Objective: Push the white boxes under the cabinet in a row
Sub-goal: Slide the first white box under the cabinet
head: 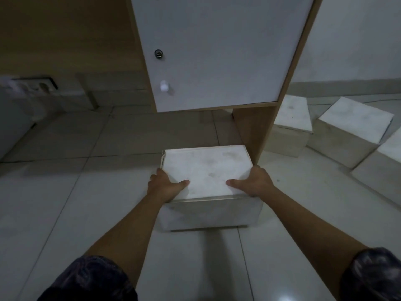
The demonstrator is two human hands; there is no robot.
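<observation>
In the head view, a white box (206, 170) stands on the tiled floor (65, 203) in the lower centre of the frame, just in front of the open gap under the cabinet (217, 51). Its far right corner is close to the wooden side panel (256, 131) of the cabinet, which comes down to the floor right of centre. The left hand (165, 185) grasps the left near edge of the box, with the thumb lying on the top face and the fingers going down the side. The right hand (256, 181) grasps the right near edge in the same way, thumb on the top. Both forearms reach in from the bottom of the frame, and dark sleeves (91, 279) show at the lower corners.

The cabinet door is white, with a small keyhole (158, 54) and a round white knob (164, 85) near its left edge. At the right of the frame, beyond the side panel, more white boxes (353, 118) stand close together on the floor. In the upper left, a wall socket (41, 85) is visible low on the wall.
</observation>
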